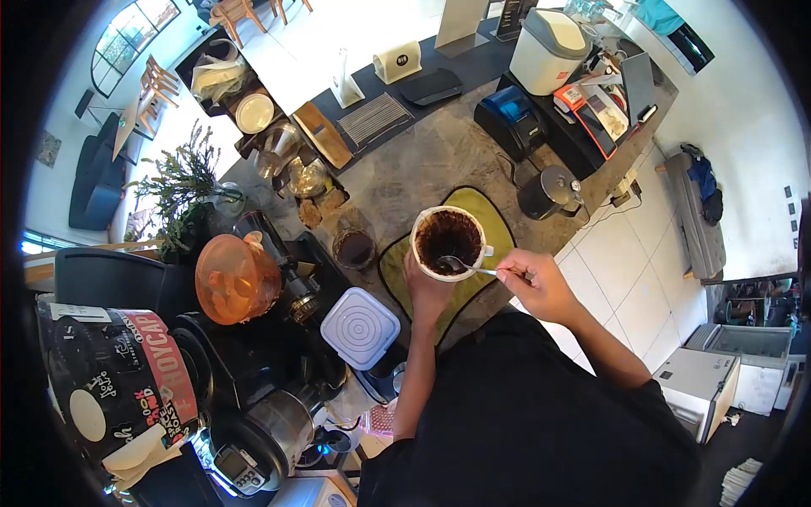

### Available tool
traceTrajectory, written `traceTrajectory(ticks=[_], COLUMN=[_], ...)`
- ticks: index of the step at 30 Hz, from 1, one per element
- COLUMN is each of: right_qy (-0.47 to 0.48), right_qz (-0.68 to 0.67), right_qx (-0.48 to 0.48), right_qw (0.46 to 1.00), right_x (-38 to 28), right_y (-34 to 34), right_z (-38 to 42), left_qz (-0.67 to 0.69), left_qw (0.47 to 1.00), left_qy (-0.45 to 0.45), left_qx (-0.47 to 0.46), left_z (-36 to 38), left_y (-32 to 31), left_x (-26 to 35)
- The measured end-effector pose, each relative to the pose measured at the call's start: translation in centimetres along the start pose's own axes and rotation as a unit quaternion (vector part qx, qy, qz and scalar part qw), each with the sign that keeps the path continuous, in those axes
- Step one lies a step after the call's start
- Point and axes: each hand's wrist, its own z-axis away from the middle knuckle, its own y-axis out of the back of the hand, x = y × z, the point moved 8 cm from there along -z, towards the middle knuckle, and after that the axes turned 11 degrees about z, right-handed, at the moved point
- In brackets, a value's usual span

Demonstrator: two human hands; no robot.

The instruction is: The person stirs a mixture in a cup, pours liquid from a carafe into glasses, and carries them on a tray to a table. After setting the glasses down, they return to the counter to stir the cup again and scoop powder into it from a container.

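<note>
A white coffee dripper (pixel 485 232) with a small side handle stands over a green cloth (pixel 504 226). Dark wet coffee grounds (pixel 446 234) coat its inside, and the pale rim looks like a paper filter. My left hand (pixel 427 291) is closed around the dripper's near left side, its fingertips partly hidden. My right hand (pixel 538 287) pinches the handle of a metal spoon (pixel 480 270), whose bowl dips into the grounds at the near edge. Left of the cloth is a glass of dark liquid (pixel 354 249).
A square white-lidded container (pixel 361 328) and an orange-lidded tub (pixel 236 279) stand at left, near coffee machines. A metal pitcher (pixel 551 193) is at right, before a blue-black printer (pixel 510 121) and a card terminal (pixel 589 118). A plant (pixel 182 182) stands far left.
</note>
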Motion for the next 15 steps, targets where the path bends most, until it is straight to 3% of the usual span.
traceTrajectory(ticks=[10,12,15], right_qy=[-0.122,-0.147,-0.082], right_qz=[-0.204,-0.227,-0.147], right_qx=[-0.009,0.025,0.069], right_qw=[0.971,0.962,0.983], right_x=[4.5,5.0,4.9], right_y=[-1.0,-1.1,-1.5], right_z=[-1.2,-1.2,-1.6], left_qz=[-0.008,0.0,-0.009], left_qw=[1.0,1.0,1.0], left_qy=[0.003,0.002,-0.01], left_qx=[-0.002,0.002,-0.006], left_z=[0.0,0.1,0.0], left_y=[0.1,0.2,0.1], left_x=[0.1,0.0,0.2])
